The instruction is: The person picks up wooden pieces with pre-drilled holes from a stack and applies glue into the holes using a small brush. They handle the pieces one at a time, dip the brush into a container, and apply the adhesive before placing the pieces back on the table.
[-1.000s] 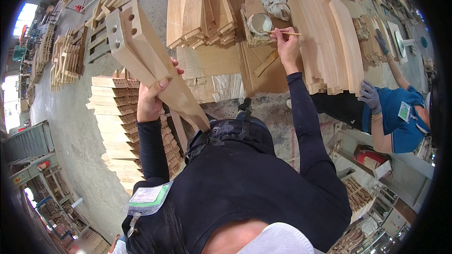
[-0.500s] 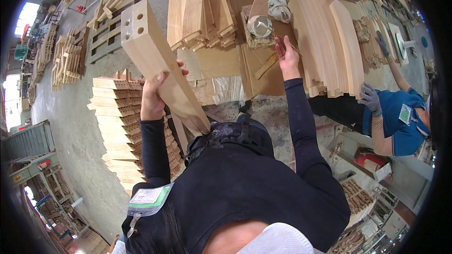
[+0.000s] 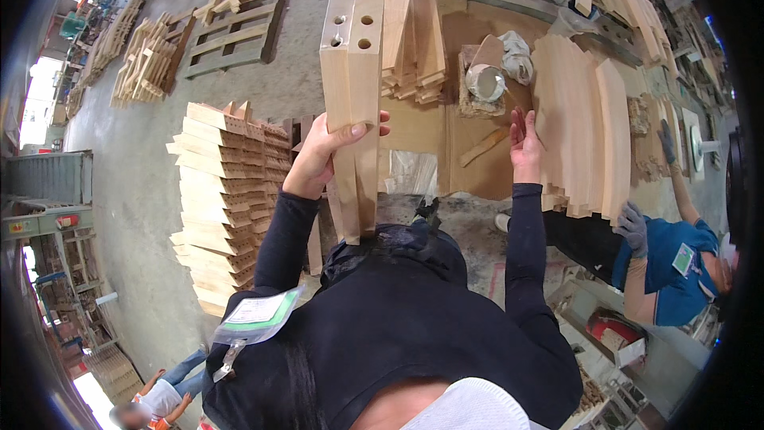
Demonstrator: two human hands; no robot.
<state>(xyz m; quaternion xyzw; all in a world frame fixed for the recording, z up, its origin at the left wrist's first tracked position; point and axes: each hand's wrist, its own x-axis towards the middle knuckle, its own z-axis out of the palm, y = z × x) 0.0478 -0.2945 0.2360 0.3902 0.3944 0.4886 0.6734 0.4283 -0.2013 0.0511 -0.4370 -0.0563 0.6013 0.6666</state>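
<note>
The left hand (image 3: 322,161) has its fingers (image 3: 356,131) wrapped around a long pale wooden block with round holes drilled in its end (image 3: 352,103), holding it upright above the brown tabletop (image 3: 469,167). The right hand (image 3: 526,142) is empty, its fingers stretched open, reaching near a small wooden stick (image 3: 484,146) and beside a row of curved pale wooden slats (image 3: 581,123).

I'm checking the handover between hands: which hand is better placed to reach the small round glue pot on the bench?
Right. The right hand is empty beside the pot; the left hand grips the drilled wooden block.
</note>
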